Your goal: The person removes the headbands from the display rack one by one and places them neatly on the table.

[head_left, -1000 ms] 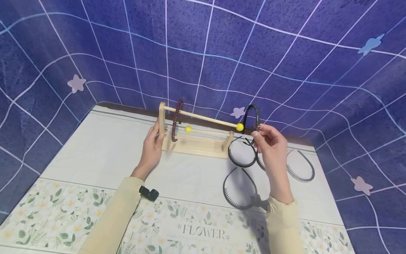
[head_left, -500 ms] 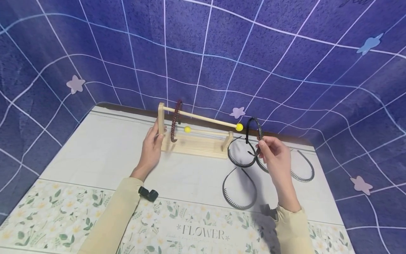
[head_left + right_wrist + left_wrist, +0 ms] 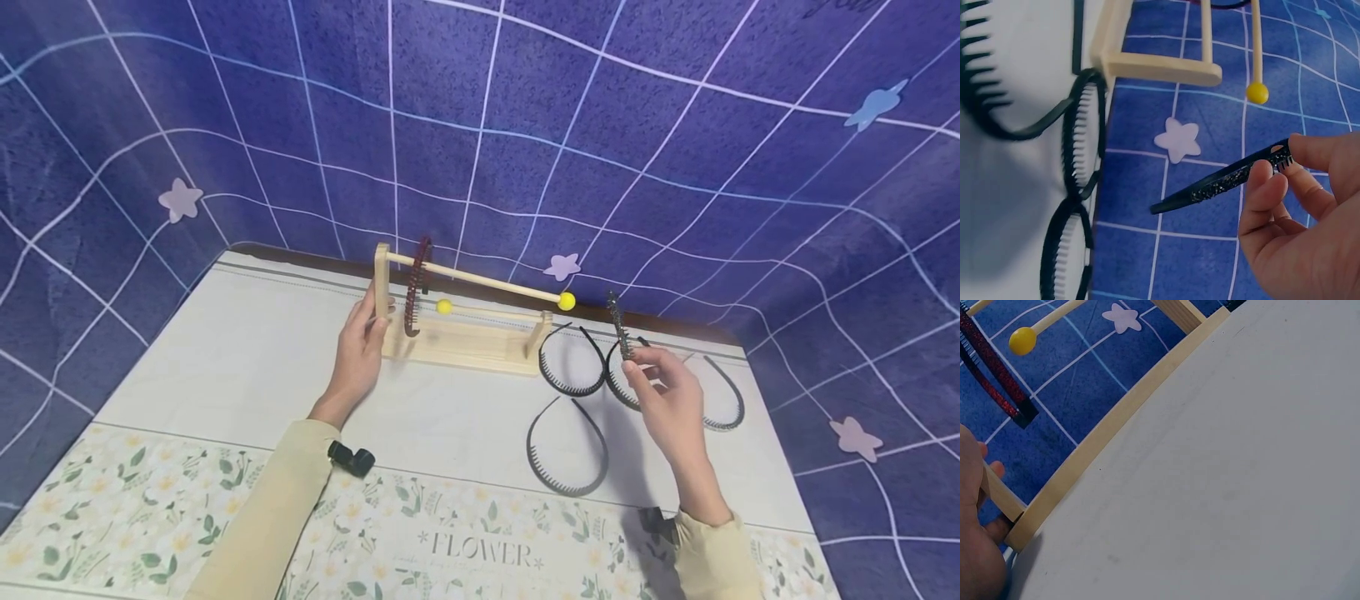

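My left hand [image 3: 356, 354] grips the left upright of a pale wooden headband stand [image 3: 468, 342], thumb in front and fingers behind the post. A dark red glittery headband [image 3: 415, 292] hangs on the stand's upper rod, close to that upright. To the right of the yellow ball [image 3: 567, 302] at the rod's tip, my right hand [image 3: 663, 400] pinches a black glittery headband [image 3: 1216, 181] between thumb and fingers. It is held up above the table, seen nearly edge-on in the head view, apart from the rod.
Several toothed headbands lie on the white tabletop: a black one [image 3: 573, 390] by the stand's right end, a dark one [image 3: 572, 492] nearer me, a grey one [image 3: 729, 426] at the right, and another partly behind my right hand. A blue gridded curtain [image 3: 465, 150] rises behind.
My right hand has moved right and toward me with the black glittery headband, away from the rod's tip. The headband has turned from a visible loop to edge-on. My left hand stays put.
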The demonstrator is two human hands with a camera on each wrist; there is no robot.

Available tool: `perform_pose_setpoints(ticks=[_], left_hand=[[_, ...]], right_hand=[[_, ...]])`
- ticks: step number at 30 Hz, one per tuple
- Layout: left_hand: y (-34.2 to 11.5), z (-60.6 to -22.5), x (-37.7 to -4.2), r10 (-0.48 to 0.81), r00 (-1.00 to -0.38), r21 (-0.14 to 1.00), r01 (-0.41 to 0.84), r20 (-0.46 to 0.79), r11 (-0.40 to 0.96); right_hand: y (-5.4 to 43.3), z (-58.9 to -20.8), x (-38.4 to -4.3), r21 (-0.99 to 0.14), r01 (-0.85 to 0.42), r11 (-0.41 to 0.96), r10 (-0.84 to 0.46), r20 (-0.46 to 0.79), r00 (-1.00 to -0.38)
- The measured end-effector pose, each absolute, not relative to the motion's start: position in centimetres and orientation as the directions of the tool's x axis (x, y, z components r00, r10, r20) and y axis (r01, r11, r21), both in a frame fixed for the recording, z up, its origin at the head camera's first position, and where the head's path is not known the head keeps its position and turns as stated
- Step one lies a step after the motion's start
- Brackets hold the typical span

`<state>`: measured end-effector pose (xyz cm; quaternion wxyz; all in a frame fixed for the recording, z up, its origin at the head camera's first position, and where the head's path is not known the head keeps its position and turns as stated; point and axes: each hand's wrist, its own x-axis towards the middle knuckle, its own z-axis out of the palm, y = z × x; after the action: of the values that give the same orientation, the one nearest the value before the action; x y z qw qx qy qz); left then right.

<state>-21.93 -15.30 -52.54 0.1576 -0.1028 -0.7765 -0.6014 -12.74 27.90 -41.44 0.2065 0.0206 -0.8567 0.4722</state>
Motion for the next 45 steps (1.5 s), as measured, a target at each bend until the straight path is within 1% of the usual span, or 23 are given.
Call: perform_pose_setpoints(ticks=[3,7,10,16,24,27,36,45], left_hand=[[-15.4,-52.7,-22.0,-0.034,-0.927,0.902,0.355,0.374,0.247],[-15.1,-52.3,-21.8,-0.035,-0.927,0.900,0.354,0.374,0.253],[-15.0,-52.0,-21.7,-0.039,-0.931,0.901,0.341,0.363,0.268],[-15.2,-52.6,-22.0,-0.043,-0.932,0.904,0.338,0.361,0.262],[-15.4,-52.5,-22.1,-0.038,-0.931,0.901,0.342,0.364,0.265],[-15.4,-52.7,-22.1,-0.039,-0.928,0.900,0.347,0.370,0.264],[-15.2,-52.6,-22.1,-0.033,-0.932,0.905,0.343,0.362,0.251],[-15.3,-52.5,-22.0,-0.035,-0.932,0.904,0.341,0.362,0.256]], right_hand=[[28.4,-42.0,-12.4,-0.763,-0.253,0.594,0.143,0.410,-0.901],[29.1,-42.7,-11.9,-0.740,-0.318,0.592,0.111,0.466,-0.878],[29.7,-43.0,-11.4,-0.722,-0.344,0.600,0.082,0.483,-0.872],[30.8,-43.4,-10.4,-0.710,-0.354,0.608,0.042,0.475,-0.879],[31.8,-44.1,-9.0,-0.718,-0.333,0.611,0.050,0.454,-0.890],[32.3,-44.5,-8.6,-0.696,-0.337,0.634,0.043,0.467,-0.883],[34.8,-45.4,-6.8,-0.552,-0.422,0.719,-0.084,0.534,-0.841],[37.5,-46.1,-5.3,-0.498,-0.475,0.726,-0.213,0.493,-0.843]])
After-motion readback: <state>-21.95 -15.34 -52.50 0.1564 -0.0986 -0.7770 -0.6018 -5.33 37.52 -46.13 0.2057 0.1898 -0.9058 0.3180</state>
